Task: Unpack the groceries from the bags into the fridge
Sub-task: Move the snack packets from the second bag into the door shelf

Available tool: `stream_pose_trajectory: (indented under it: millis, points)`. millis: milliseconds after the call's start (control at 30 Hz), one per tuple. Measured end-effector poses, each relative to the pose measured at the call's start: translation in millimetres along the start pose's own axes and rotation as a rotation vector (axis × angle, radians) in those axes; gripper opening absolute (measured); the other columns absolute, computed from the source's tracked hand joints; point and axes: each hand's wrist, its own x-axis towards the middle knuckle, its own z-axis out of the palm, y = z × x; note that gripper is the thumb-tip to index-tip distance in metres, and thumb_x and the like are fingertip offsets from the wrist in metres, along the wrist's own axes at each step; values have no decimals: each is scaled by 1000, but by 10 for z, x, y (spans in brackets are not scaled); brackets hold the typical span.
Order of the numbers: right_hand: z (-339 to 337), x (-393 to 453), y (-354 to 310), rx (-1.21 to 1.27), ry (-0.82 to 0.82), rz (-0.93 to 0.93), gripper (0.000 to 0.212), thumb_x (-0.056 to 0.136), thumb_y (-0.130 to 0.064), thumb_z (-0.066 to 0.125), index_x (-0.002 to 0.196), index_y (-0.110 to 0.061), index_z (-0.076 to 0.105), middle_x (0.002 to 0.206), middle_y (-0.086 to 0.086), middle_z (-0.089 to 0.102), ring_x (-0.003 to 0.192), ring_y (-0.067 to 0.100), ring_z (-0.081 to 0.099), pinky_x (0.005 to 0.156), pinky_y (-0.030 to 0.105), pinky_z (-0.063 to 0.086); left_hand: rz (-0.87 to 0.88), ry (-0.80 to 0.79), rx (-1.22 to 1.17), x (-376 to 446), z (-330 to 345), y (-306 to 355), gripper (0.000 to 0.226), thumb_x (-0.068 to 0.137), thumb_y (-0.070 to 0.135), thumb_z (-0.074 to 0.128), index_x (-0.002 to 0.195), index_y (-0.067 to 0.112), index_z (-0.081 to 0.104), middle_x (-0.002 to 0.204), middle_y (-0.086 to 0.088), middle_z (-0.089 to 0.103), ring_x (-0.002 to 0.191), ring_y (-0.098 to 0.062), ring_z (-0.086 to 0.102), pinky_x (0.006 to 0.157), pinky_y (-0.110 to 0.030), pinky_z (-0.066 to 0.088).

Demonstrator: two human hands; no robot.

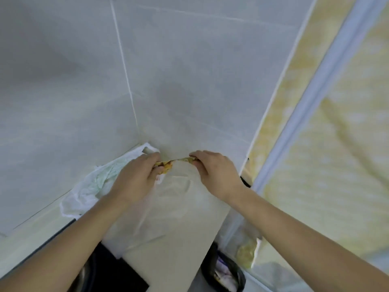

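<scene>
We see both hands raised in front of a grey tiled wall [189, 60], stretching a thin yellow and orange packet [168, 163] between them. The left hand [136, 178] pinches the left end of the packet, its fingers [154, 157] curled over the top and the thumb below. The right hand [212, 171] pinches the right end in the same way, with fingers [194, 155] bent down over the edge. The packet runs nearly level between the two hands (its print is too blurred for us to read).

Below the hands hangs a clear plastic bag [164, 211], creased and see-through; whether it is gripped together with the packet, we cannot tell. To the left, a crumpled white plastic bag [90, 186] lies on the pale counter [31, 232], just beside the left hand and against the wall corner. On the right stands a yellowish patterned panel with a pale blue frame [315, 98]. At the bottom, a black bin [223, 272] holds some wrappers, and a black square object [117, 272] sits beside the left forearm.
</scene>
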Motion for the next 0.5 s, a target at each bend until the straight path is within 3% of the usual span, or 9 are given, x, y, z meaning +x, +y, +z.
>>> stream_pose_trajectory:
  millis: [200, 333, 500]
  points:
    - [-1139, -491, 192, -98, 158, 96, 27, 108, -32, 47, 124, -22, 66, 103, -3, 73, 91, 27, 69, 70, 45, 55, 83, 42, -1, 331, -184, 622, 17, 100, 23, 58, 86, 24, 47, 75, 3, 60, 68, -22, 56, 60, -39, 48]
    - [-1561, -966, 480, -115, 175, 187, 24, 107, -33, 49, 119, -25, 68, 101, -6, 74, 89, 27, 69, 71, 46, 55, -47, 46, 73, 511, -73, 825, 18, 96, 18, 58, 82, 18, 46, 69, -4, 60, 66, -33, 60, 57, -38, 48]
    - [-1623, -1335, 737, -92, 130, 234, 20, 107, -30, 52, 117, -28, 69, 101, -10, 76, 88, 22, 70, 71, 44, 56, -138, 30, 94, 426, 38, 916, 12, 101, 23, 53, 91, 19, 50, 79, -8, 65, 73, -35, 62, 60, -41, 50]
